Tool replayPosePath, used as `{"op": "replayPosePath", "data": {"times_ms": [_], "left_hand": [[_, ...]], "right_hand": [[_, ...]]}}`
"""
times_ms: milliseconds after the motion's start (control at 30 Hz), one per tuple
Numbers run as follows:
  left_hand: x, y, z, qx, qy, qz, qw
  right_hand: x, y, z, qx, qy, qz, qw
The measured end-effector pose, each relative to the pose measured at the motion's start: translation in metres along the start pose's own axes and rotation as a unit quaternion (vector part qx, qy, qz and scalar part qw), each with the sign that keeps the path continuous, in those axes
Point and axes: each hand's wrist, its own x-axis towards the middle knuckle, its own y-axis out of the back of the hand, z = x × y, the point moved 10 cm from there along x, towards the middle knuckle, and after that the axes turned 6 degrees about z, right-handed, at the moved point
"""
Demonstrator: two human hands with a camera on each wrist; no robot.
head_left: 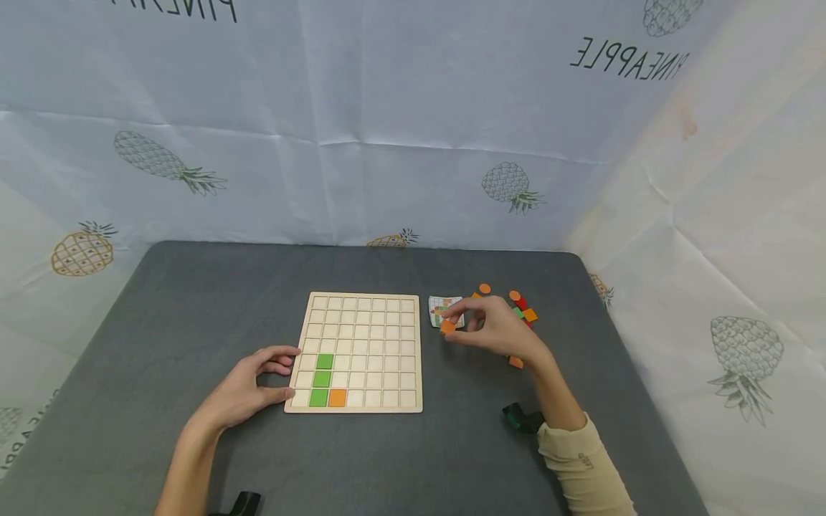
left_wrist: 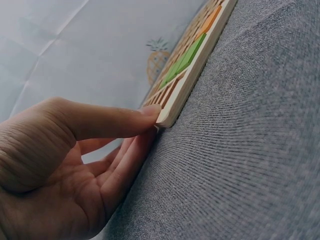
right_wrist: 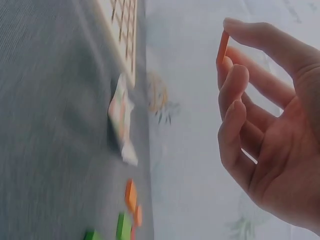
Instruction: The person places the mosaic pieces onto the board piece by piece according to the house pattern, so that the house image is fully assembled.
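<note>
A light wooden grid board (head_left: 382, 345) lies flat on the table. Three green square tiles (head_left: 322, 379) fill a column near its left side, and an orange square tile (head_left: 337, 398) sits beside the lowest one. My left hand (head_left: 248, 383) rests on the board's left edge, thumb near the front corner and fingers further back. In the left wrist view the thumb touches the pale board rim (left_wrist: 172, 111). Raised right of the board, my right hand (head_left: 493, 326) pinches another orange square tile (right_wrist: 223, 47) between thumb and index finger. Its other fingers are loosely curled.
A small printed pattern card (head_left: 439, 304) lies just right of the board, partly behind the right hand. Loose orange, red and green pieces (head_left: 530, 314) lie further right, some hidden. Dark objects lie near the right forearm (head_left: 521, 419) and left forearm (head_left: 244, 504).
</note>
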Motion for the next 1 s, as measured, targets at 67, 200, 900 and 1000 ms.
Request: {"op": "replayPosePath", "data": {"times_ms": [67,200,900,1000], "left_hand": [[0.000,0.000,0.000,0.000,-0.001,0.000,1.0000],[0.000,0.000,0.000,-0.001,-0.003,0.001,1.0000],[0.001,-0.001,0.000,0.003,0.002,-0.003,1.0000],[0.001,-0.001,0.000,0.004,0.004,0.000,1.0000]], "right_hand": [[0.003,-0.006,-0.009,0.012,0.007,-0.003,1.000],[0.009,-0.022,-0.024,0.032,0.011,-0.017,0.999],[0.026,-0.151,-0.068,-0.033,0.069,-0.160,0.984],[0.026,-0.166,-0.068,-0.067,0.078,-0.175,0.979]]}}
